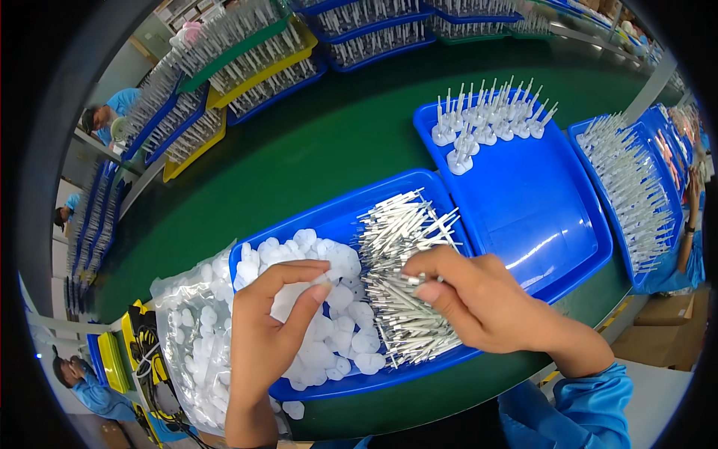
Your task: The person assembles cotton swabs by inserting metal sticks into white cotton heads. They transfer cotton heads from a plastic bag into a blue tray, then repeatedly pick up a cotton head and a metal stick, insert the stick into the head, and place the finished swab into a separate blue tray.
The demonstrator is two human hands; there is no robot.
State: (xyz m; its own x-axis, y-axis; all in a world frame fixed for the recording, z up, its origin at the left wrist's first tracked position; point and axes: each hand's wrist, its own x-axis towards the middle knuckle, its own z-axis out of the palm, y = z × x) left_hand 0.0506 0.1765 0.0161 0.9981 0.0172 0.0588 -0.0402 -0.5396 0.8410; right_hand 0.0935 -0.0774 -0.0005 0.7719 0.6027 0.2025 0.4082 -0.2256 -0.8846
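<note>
My left hand (273, 318) is over the heap of white plastic discs (340, 337) in the near blue tray (321, 212). Its thumb and forefinger pinch a white plastic disc (290, 301), mostly hidden by the fingers. To its right, my right hand (479, 299) hovers above a pile of thin white rods with metallic-looking ends (404, 224) in the same tray. Between its thumb and bent forefinger is a white rod (411, 280), with only a short end showing. The two hands are apart, fingertips facing each other.
A second blue tray (523, 224) holds upright rods on white disc bases (486, 123) at its far end. A filled tray (628, 194) stands farther right. Stacked trays (254, 67) line the back. A clear bag of discs (191, 329) lies left, beside black cables (153, 359). Other people sit nearby.
</note>
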